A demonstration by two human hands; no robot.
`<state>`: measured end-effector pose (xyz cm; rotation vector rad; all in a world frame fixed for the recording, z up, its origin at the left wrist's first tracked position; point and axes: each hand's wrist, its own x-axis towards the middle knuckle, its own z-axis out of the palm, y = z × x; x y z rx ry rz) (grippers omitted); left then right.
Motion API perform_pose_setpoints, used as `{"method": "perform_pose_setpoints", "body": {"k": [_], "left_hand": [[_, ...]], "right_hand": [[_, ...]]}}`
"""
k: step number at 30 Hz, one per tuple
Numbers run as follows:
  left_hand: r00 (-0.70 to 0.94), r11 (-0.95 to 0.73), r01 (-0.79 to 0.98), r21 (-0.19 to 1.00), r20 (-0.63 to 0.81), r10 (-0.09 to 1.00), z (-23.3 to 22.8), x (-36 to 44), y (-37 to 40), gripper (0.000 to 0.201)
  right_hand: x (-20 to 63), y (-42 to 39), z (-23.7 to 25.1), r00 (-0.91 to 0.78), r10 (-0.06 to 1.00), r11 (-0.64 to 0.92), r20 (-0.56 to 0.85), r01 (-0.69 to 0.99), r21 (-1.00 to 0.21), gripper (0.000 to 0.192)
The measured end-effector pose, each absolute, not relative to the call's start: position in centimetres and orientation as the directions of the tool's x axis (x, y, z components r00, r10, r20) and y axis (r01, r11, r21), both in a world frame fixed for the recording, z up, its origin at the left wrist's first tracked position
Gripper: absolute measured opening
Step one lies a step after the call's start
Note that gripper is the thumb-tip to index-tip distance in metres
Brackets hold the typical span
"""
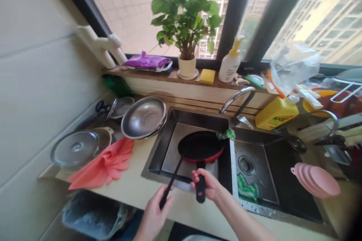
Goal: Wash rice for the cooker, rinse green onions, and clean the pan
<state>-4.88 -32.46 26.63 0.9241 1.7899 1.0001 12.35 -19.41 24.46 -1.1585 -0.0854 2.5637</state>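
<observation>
A frying pan [200, 147], black inside and red outside, is over the left sink basin [174, 135]. My right hand [207, 183] is closed around its black handle. My left hand [157, 206] is wrapped round the handle of a long, thin black cooking utensil [175, 171]. The far end of this utensil reaches the pan's near left side, where its head blends into the dark surface and cannot be made out. A green-and-white cloth [227, 134] lies over the divider at the pan's right edge.
Left are steel bowls [144, 117], a lidded pot [75, 148] and coral rubber gloves [106, 165]. The faucet [239, 96] rises behind the basins. Another striped cloth [247, 187] lies in the right basin, near pink stacked bowls [318, 180]. A plant and bottles line the sill.
</observation>
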Motion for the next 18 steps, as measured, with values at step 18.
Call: {"method": "perform_pose_setpoints", "body": {"k": [18], "left_hand": [[-0.355, 0.447, -0.252, 0.859, -0.511, 0.783, 24.4, -8.7, -34.3, 0.058]], "right_hand": [[26.5, -24.3, 34.1, -0.095, 0.647, -0.467, -0.756, 0.734, -0.492, 0.02]]}}
